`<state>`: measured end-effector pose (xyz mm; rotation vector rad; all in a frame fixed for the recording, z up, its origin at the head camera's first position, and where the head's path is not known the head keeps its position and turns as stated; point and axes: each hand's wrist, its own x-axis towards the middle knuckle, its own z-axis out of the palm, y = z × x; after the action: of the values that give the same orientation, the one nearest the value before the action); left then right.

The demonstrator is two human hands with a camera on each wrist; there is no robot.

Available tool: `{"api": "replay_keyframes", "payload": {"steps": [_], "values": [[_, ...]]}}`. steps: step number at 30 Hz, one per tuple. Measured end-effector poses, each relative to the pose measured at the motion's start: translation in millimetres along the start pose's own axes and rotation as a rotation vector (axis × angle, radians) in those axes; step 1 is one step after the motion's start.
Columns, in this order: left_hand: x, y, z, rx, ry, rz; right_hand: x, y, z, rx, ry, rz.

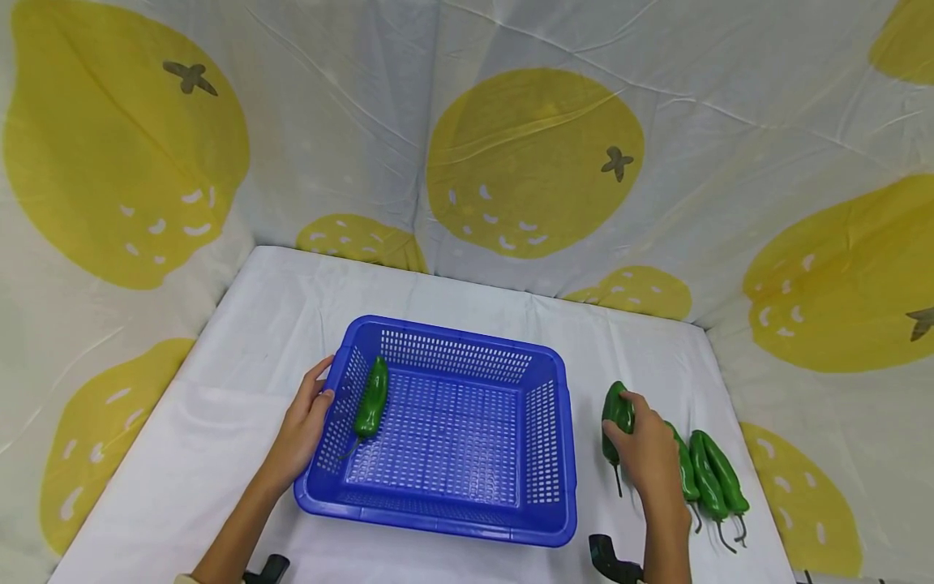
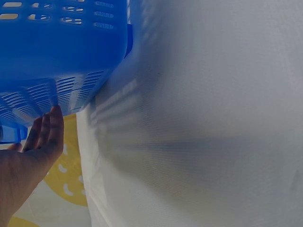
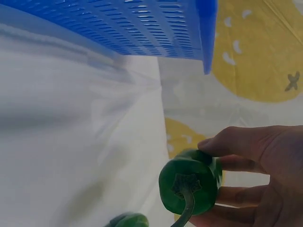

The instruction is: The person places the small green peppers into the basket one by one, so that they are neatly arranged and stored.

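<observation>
My left hand (image 1: 299, 430) grips the left rim of a blue plastic basket (image 1: 438, 527), with its fingers against the outer wall in the left wrist view. One long green pepper (image 1: 373, 397) lies inside, along the basket's left side. To the right of the basket, my right hand (image 1: 645, 446) pinches another green pepper (image 1: 617, 414) between thumb and fingers. Its stem end faces the camera in the right wrist view, where the pepper (image 3: 187, 182) appears raised off the cloth.
Three more green peppers (image 1: 706, 478) lie on the white cloth (image 1: 511, 304) right of my right hand, one partly hidden by it. A lemon-print curtain (image 1: 350, 130) rises behind and at both sides. Dark curved pieces (image 1: 609, 560) show near both wrists.
</observation>
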<state>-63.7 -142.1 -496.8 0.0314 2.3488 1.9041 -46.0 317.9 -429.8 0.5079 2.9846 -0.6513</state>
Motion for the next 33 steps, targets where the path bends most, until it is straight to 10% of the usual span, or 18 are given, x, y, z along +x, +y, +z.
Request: {"api": "replay_keyframes", "payload": {"steps": [33], "values": [[-0.5,0.8,-0.7,-0.016,-0.006,0.022,-11.2,-44.4,-16.7,0.075,0.09,-0.097]]}}
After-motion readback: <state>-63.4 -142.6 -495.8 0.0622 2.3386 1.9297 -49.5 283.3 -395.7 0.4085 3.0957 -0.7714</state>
